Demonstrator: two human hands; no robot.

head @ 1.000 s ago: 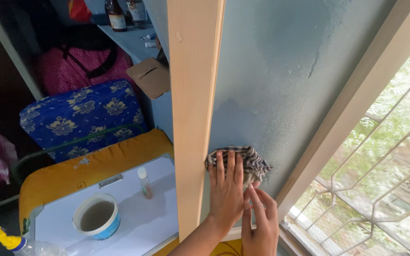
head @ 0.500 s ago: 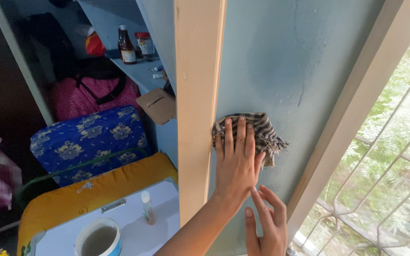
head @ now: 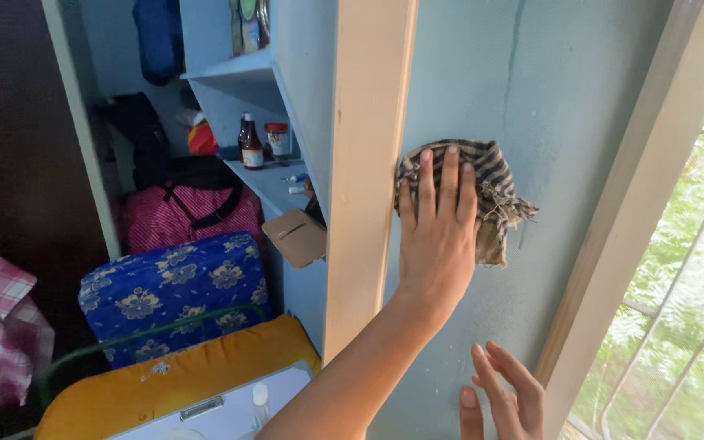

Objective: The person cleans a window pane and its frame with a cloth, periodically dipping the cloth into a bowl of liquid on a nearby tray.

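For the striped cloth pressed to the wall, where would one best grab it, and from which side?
Probably the frayed corner of the striped cloth, which hangs free past the left hand that pins the rest flat to the blue wall. Pinch it from the window side; the wooden post crowds the other edge.

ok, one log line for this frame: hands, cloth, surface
left hand: flat on striped cloth | cloth: pressed to blue wall, beside cream post | right hand: open, low, by wall
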